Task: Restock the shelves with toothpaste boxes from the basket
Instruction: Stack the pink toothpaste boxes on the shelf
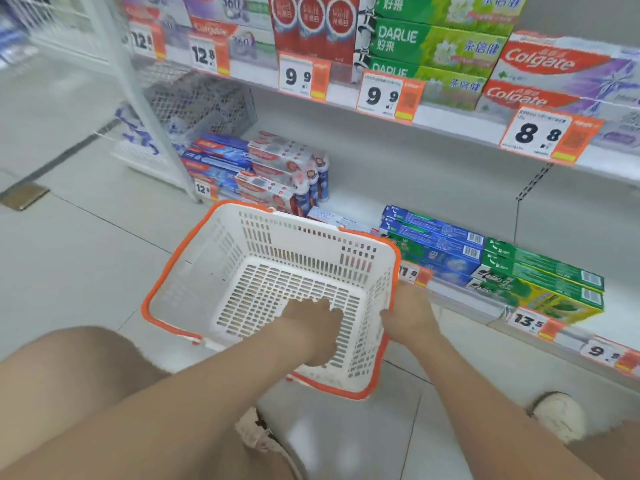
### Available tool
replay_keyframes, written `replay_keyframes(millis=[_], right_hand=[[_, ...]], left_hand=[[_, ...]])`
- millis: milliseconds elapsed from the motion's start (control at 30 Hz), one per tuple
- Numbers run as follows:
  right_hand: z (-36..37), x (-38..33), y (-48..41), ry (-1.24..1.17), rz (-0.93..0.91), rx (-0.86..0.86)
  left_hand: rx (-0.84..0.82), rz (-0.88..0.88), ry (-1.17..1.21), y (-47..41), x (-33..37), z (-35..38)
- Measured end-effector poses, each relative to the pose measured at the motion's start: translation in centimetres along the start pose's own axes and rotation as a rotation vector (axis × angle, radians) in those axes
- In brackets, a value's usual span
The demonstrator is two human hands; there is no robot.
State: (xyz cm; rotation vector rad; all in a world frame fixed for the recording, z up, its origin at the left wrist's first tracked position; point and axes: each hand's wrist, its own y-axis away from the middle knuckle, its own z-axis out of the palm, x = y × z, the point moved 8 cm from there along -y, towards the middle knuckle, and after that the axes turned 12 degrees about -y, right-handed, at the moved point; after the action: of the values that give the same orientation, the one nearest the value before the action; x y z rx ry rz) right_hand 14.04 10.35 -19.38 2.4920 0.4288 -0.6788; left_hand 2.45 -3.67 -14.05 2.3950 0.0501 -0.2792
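A white plastic basket with an orange rim stands on the floor in front of the bottom shelf; no boxes show inside it. My left hand reaches into the basket, palm down, fingers resting on its slotted floor and holding nothing. My right hand grips the basket's right wall, thumb inside and fingers outside. On the bottom shelf lie stacked blue toothpaste boxes, green boxes to their right, and a red-and-white Colgate stack to the left.
The shelf above carries green Darlie boxes, Colgate boxes and orange price tags. A wire rack stands at the left. A stretch of the bottom shelf between the stacks is bare. My shoes rest on the tiled floor.
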Motion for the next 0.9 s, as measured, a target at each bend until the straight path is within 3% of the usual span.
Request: replay_keyframes(millis=[133, 200, 233, 300, 333, 433, 533, 733, 900], right_hand=[[4.9, -6.2, -0.2, -0.432, -0.061, -0.12], [7.5, -9.3, -0.2, -0.662, -0.022, -0.297], [8.6, -10.9, 0.1, -0.696, -0.045, -0.414], [10.7, -13.3, 0.7, -0.549, -0.152, -0.624], [11.1, -13.9, 0.7, -0.444, -0.192, -0.652], [10.4, -14.6, -0.4, -0.288, -0.197, -0.512], [7.4, -14.4, -0.6, -0.341, -0.16, -0.361], [-4.9, -9.2, 2.8, -0.471, -0.124, 0.002], [-17.8, -1.3, 10.3, -0.605, -0.076, 0.442]], left_hand=[[-0.045, -0.061, 0.083, -0.4, -3.9, 0.9], [-0.065, -0.097, 0.096, -0.3, -6.0, 1.7], [-0.082, -0.116, 0.085, -0.3, -7.1, 2.2], [-0.135, -0.159, 0.058, -0.1, -9.3, 3.4], [-0.165, -0.179, 0.047, 0.0, -10.1, 4.0], [-0.233, -0.183, -0.018, 0.0, -11.2, 4.1], [-0.188, -0.141, -0.025, -0.2, -10.1, 1.5], [0.072, -0.052, 0.032, 0.8, -3.6, -10.2], [0.465, -0.024, 0.137, 4.2, 5.3, -21.2]])
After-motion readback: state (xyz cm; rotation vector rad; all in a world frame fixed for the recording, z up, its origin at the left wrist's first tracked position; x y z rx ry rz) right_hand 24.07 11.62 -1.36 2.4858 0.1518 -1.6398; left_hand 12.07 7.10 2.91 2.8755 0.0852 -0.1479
